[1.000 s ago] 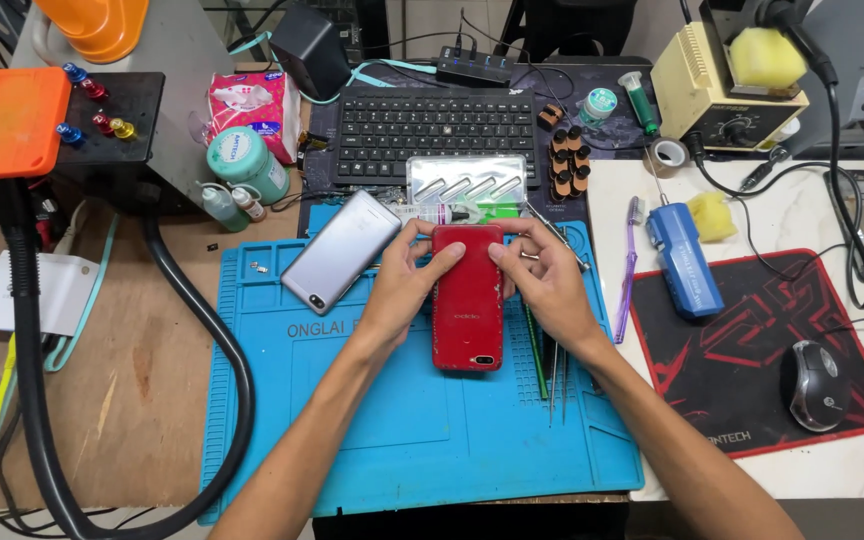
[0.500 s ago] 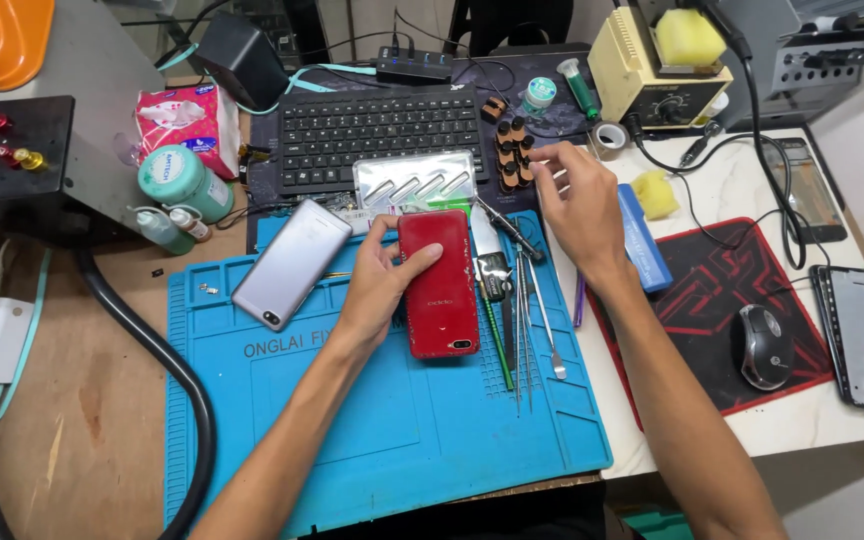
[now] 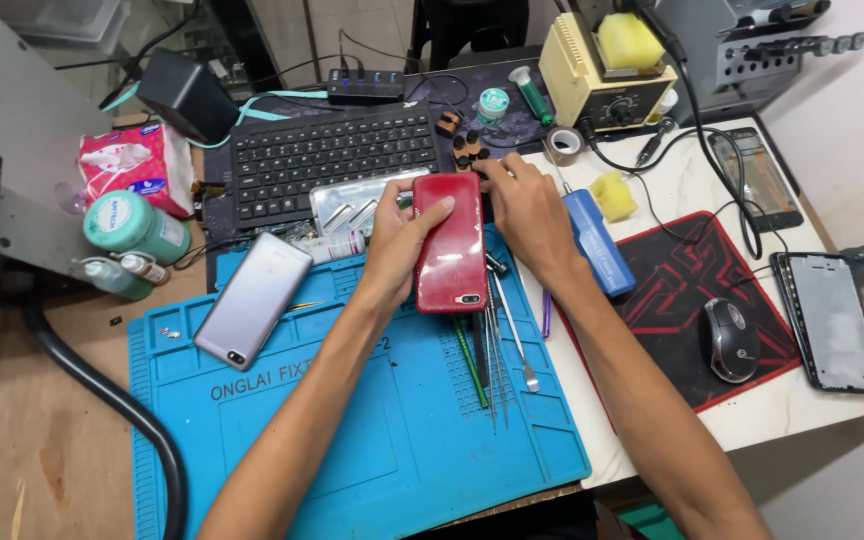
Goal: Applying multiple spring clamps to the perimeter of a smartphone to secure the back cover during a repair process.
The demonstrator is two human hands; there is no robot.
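A red phone (image 3: 452, 245) lies back side up at the far edge of a blue work mat (image 3: 352, 450). My left hand (image 3: 397, 240) grips the phone's left edge, with the thumb laid over its top corner. My right hand (image 3: 527, 215) lies flat beside the phone's upper right corner. Its fingertips point left and reach several small dark cylinders (image 3: 464, 150) next to the keyboard (image 3: 337, 160). Nothing shows inside the right hand. Thin metal tools and tweezers (image 3: 497, 345) lie on the mat just below the phone.
A silver phone (image 3: 252, 300) lies on the mat's left. A blue case (image 3: 592, 240), a mouse (image 3: 727, 340) on a red-black pad (image 3: 677, 260) and a phone frame (image 3: 832, 320) sit to the right. A thick black hose (image 3: 102, 390) curves at the left; a soldering station (image 3: 607, 80) stands behind.
My right hand left the red phone, reached toward the small cylinders, and now sits lower beside the phone's top corner. My left hand has kept hold of the phone.
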